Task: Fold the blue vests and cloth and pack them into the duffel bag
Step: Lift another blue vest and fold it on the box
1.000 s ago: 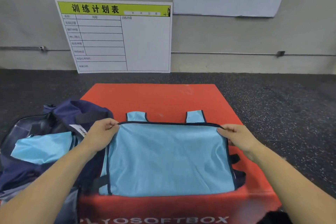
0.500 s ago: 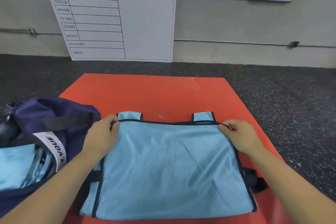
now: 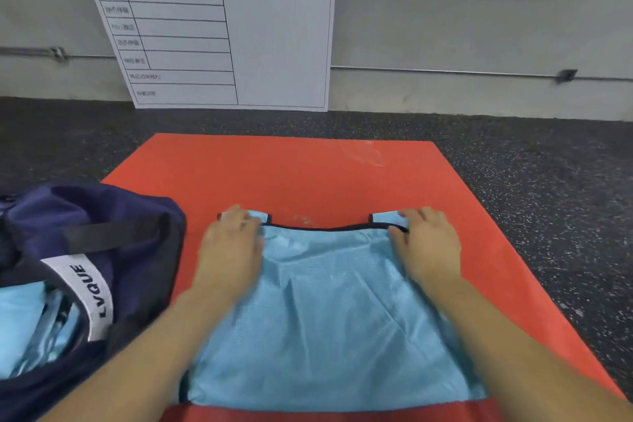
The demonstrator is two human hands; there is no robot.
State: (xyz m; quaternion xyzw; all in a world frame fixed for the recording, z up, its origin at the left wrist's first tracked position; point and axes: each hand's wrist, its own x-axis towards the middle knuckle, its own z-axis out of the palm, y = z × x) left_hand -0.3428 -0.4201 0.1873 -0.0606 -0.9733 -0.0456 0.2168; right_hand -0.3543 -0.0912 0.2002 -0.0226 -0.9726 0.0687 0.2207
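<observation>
So there's a big red mat (image 3: 308, 178) on the dark speckled floor (image 3: 531, 188), stretching out well past the fingertips, and beyond that a white chart board (image 3: 274, 44) with a green header leaning against the grey wall (image 3: 445, 31). The light blue vest (image 3: 329, 319) is spread flat on the mat, running from under the fingers back toward the person. Off to the outside of the left fingers sits the navy duffel bag (image 3: 113, 216), open, with more light blue cloth (image 3: 24, 325) inside it. Left hand (image 3: 229, 250) lies palm down on the vest's far left corner, fingers fairly straight over the strap there. Right hand (image 3: 428, 247) rests on the far right corner, fingers over the other strap, thumb at the dark trim; can't really tell if it's pinching the edge or just pressing.
</observation>
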